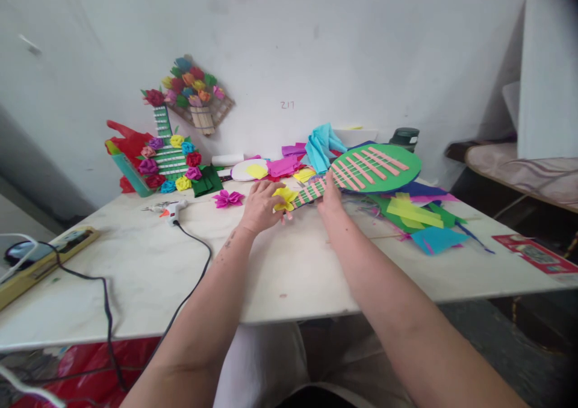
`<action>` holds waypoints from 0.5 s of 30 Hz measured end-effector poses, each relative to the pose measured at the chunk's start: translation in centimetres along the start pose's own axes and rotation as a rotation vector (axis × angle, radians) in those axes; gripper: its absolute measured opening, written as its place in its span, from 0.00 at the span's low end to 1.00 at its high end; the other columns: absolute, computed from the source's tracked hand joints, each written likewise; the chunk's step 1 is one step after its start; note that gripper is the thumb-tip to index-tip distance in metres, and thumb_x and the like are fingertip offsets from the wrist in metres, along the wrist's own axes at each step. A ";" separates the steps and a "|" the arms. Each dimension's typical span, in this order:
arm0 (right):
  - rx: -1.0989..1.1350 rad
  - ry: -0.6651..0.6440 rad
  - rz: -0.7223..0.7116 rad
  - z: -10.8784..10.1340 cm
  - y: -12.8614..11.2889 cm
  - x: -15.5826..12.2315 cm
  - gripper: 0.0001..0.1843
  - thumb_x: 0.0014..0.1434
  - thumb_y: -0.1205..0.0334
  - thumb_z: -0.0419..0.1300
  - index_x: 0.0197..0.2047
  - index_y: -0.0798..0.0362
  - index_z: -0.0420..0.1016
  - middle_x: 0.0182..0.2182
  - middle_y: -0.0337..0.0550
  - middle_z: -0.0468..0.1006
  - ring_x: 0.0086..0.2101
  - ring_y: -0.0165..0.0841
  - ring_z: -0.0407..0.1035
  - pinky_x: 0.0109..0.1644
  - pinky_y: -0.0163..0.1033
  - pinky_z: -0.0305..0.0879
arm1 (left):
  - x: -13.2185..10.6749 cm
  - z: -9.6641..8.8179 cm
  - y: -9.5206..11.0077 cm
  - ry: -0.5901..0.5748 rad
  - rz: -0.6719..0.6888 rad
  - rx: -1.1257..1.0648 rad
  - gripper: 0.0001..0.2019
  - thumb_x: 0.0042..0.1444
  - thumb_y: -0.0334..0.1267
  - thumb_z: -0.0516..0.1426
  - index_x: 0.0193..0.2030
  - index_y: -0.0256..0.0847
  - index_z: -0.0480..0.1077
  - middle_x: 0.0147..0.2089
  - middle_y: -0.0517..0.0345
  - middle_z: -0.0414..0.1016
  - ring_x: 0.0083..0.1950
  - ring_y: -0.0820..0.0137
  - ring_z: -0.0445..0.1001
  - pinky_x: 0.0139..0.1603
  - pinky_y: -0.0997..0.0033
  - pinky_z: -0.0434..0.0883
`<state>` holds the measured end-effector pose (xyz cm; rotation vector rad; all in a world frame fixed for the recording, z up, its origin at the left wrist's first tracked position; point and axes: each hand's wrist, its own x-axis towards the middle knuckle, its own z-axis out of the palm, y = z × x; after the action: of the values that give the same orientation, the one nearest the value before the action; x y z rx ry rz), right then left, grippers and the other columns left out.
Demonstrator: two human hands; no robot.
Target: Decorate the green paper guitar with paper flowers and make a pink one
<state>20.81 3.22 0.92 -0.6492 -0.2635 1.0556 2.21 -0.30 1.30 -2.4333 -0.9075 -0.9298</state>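
A green guitar-shaped paper craft (392, 155) with pink paper strips lies aslant over the table, its narrow neck pointing toward the lower left. My right hand (330, 194) is wrapped round the neck where it meets the round body. At the neck's end my left hand (262, 206) has its fingers curled against a yellow paper flower (286, 197), pressing it there. Part of the left fingertips is hidden behind the flower. A magenta paper flower (228, 198) lies on the table just left of my left hand.
A glue gun (173, 210) rests at the left, its black cord running off the table's front edge. Behind it stands a flower-trimmed paper guitar (170, 155). Coloured paper scraps (415, 215) spread at the right. A power strip (63, 251) sits far left, a dark-lidded jar (404, 137) at the back.
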 end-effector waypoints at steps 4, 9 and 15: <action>0.007 0.030 -0.007 0.0 0.0 0.1 0.11 0.55 0.55 0.59 0.37 0.54 0.70 0.22 0.33 0.74 0.24 0.26 0.71 0.30 0.31 0.71 | 0.2 -0.1 0.1 -0.040 0.011 0.009 0.06 0.50 0.33 0.57 0.30 0.46 0.76 0.54 0.59 0.71 0.54 0.59 0.64 0.56 0.53 0.59; 0.014 0.031 -0.020 0.0 0.0 0.2 0.11 0.56 0.56 0.59 0.38 0.55 0.71 0.24 0.33 0.75 0.25 0.25 0.71 0.30 0.31 0.71 | 0.3 0.1 0.0 0.001 -0.074 -0.072 0.05 0.50 0.34 0.59 0.28 0.47 0.76 0.52 0.60 0.72 0.54 0.60 0.64 0.54 0.54 0.61; 0.001 0.031 -0.033 -0.4 0.0 0.6 0.14 0.55 0.54 0.59 0.39 0.56 0.70 0.25 0.35 0.75 0.26 0.26 0.72 0.31 0.32 0.72 | 0.3 0.1 -0.1 0.026 -0.147 -0.208 0.04 0.50 0.37 0.60 0.27 0.44 0.76 0.53 0.57 0.71 0.53 0.61 0.65 0.52 0.56 0.63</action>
<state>21.27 3.65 0.54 -0.6584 -0.2459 1.0133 2.34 -0.09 1.43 -2.5456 -1.0380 -1.1579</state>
